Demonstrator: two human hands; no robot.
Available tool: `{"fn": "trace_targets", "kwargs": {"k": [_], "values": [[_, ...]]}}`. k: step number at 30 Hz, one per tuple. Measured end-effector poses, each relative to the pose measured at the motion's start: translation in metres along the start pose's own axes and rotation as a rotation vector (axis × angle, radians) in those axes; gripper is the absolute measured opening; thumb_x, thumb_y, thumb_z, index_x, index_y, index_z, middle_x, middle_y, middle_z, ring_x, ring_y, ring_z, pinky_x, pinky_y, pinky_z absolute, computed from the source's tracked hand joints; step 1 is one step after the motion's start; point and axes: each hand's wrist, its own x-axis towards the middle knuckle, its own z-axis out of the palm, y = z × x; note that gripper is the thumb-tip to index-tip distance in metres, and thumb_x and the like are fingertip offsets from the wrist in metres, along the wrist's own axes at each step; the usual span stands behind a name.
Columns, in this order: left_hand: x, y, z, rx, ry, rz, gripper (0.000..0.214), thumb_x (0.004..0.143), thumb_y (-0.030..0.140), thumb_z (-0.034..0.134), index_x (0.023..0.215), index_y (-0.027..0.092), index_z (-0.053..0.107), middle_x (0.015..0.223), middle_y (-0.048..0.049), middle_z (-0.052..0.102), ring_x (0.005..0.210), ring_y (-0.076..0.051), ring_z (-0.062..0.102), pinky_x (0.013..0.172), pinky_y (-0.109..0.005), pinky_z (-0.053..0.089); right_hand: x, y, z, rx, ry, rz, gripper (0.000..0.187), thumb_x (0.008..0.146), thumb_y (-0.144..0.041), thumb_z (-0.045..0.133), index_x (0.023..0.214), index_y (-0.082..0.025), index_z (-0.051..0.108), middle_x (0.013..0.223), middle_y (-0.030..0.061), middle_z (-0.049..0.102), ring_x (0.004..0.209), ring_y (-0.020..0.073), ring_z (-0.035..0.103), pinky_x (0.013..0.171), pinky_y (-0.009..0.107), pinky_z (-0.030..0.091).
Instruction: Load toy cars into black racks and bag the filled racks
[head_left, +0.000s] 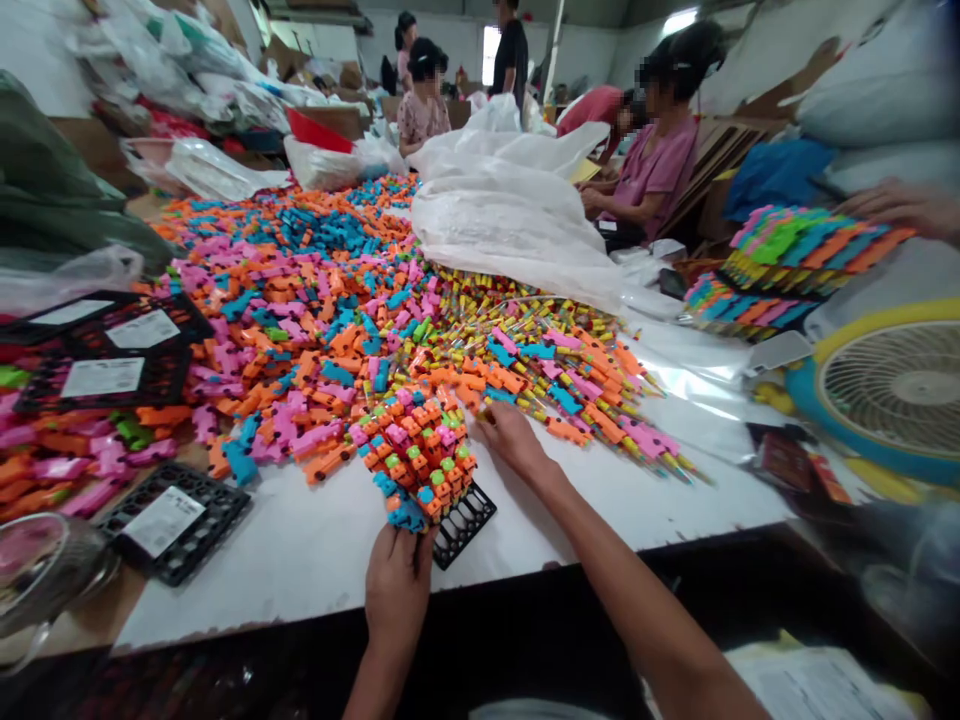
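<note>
My left hand (397, 585) grips the near edge of a black grid tray (466, 522) that stands tilted on the white table (300, 560). Most of the tray's cells hold small coloured toy pieces (420, 455) in orange, pink, blue and green; the near right cells are bare. My right hand (510, 435) reaches into the big heap of loose coloured pieces (315, 300) just right of the tray, its fingers curled on an orange piece that I can barely make out.
Black grid trays with white labels (169, 520) lie at the left. A white plastic bag (510, 210) sits behind the heap. Filled trays (810, 245) are stacked at the right under another person's hand (900, 205). A fan (892, 385) lies at right. People sit beyond.
</note>
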Motion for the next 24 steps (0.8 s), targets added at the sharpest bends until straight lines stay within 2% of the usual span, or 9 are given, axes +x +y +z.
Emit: {"fn": "trace_targets", "kwargs": {"k": [3, 6, 8, 10, 13, 16, 18, 22, 24], "values": [[-0.002, -0.001, 0.001, 0.031, -0.007, -0.009, 0.021, 0.089, 0.037, 0.052, 0.085, 0.019, 0.064, 0.076, -0.0037, 0.061, 0.075, -0.018, 0.059, 0.068, -0.030, 0.049, -0.029, 0.008, 0.000, 0.243, -0.104, 0.040, 0.013, 0.093, -0.032, 0.040, 0.090, -0.021, 0.044, 0.071, 0.0008, 0.067, 0.061, 0.0141, 0.065, 0.061, 0.026, 0.051], [-0.003, -0.002, 0.002, 0.049, -0.015, -0.003, 0.020, 0.088, 0.036, 0.054, 0.089, 0.019, 0.064, 0.076, -0.0038, 0.060, 0.074, -0.018, 0.059, 0.068, -0.029, 0.048, -0.052, 0.011, 0.006, 0.671, -0.250, 0.044, 0.020, 0.091, -0.043, 0.043, 0.090, -0.023, 0.039, 0.068, -0.0013, 0.066, 0.059, 0.0145, 0.066, 0.060, 0.028, 0.053], [-0.002, -0.003, 0.002, 0.059, -0.019, 0.000, 0.020, 0.087, 0.036, 0.055, 0.092, 0.019, 0.065, 0.077, -0.0039, 0.060, 0.075, -0.018, 0.059, 0.068, -0.029, 0.048, -0.061, 0.012, 0.010, 0.791, -0.313, 0.003, 0.023, 0.090, -0.045, 0.046, 0.094, -0.023, 0.041, 0.069, -0.0019, 0.064, 0.060, 0.0143, 0.064, 0.061, 0.028, 0.053], [-0.002, -0.003, 0.002, 0.070, -0.022, 0.005, 0.020, 0.087, 0.036, 0.056, 0.091, 0.019, 0.065, 0.077, -0.0041, 0.060, 0.075, -0.018, 0.059, 0.068, -0.029, 0.048, -0.066, 0.013, 0.013, 0.744, -0.309, -0.048, 0.021, 0.091, -0.041, 0.046, 0.100, -0.022, 0.045, 0.069, -0.0026, 0.062, 0.060, 0.0137, 0.061, 0.061, 0.027, 0.051], [-0.002, -0.003, 0.002, 0.090, -0.004, 0.027, 0.021, 0.087, 0.037, 0.055, 0.085, 0.018, 0.064, 0.073, -0.0038, 0.058, 0.072, -0.018, 0.057, 0.066, -0.029, 0.048, -0.069, 0.013, 0.014, 0.529, -0.224, -0.146, 0.016, 0.093, -0.030, 0.043, 0.105, -0.021, 0.050, 0.075, -0.0011, 0.060, 0.064, 0.0135, 0.059, 0.066, 0.027, 0.050], [-0.002, -0.003, 0.003, 0.091, 0.008, 0.047, 0.022, 0.088, 0.036, 0.053, 0.088, 0.017, 0.065, 0.073, -0.0036, 0.059, 0.072, -0.018, 0.057, 0.067, -0.029, 0.048, -0.072, 0.009, 0.014, 0.328, -0.149, -0.270, 0.016, 0.093, -0.025, 0.043, 0.104, -0.021, 0.054, 0.094, 0.0045, 0.063, 0.086, 0.0174, 0.061, 0.080, 0.029, 0.049], [-0.001, -0.003, 0.002, 0.086, 0.015, 0.039, 0.022, 0.089, 0.036, 0.053, 0.089, 0.018, 0.065, 0.074, -0.0035, 0.059, 0.073, -0.018, 0.058, 0.066, -0.028, 0.048, -0.071, 0.005, 0.012, 0.272, -0.143, -0.316, 0.018, 0.093, -0.024, 0.044, 0.106, -0.021, 0.055, 0.104, 0.0060, 0.064, 0.099, 0.0197, 0.059, 0.087, 0.030, 0.047], [0.001, -0.002, 0.002, 0.032, 0.003, -0.001, 0.025, 0.089, 0.038, 0.052, 0.093, 0.018, 0.066, 0.079, -0.0037, 0.060, 0.074, -0.017, 0.060, 0.068, -0.028, 0.049, -0.055, 0.010, -0.003, 0.191, -0.272, -0.339, 0.017, 0.089, -0.018, 0.051, 0.104, -0.023, 0.060, 0.095, -0.0007, 0.066, 0.088, 0.0151, 0.062, 0.079, 0.023, 0.048], [0.001, -0.001, 0.002, -0.006, -0.004, -0.017, 0.024, 0.089, 0.038, 0.052, 0.095, 0.018, 0.066, 0.082, -0.0039, 0.061, 0.076, -0.017, 0.061, 0.070, -0.028, 0.050, -0.038, 0.019, -0.015, 0.021, -0.171, -0.257, 0.018, 0.087, -0.015, 0.054, 0.102, -0.022, 0.061, 0.095, -0.0010, 0.067, 0.086, 0.0138, 0.061, 0.077, 0.021, 0.046]]}}
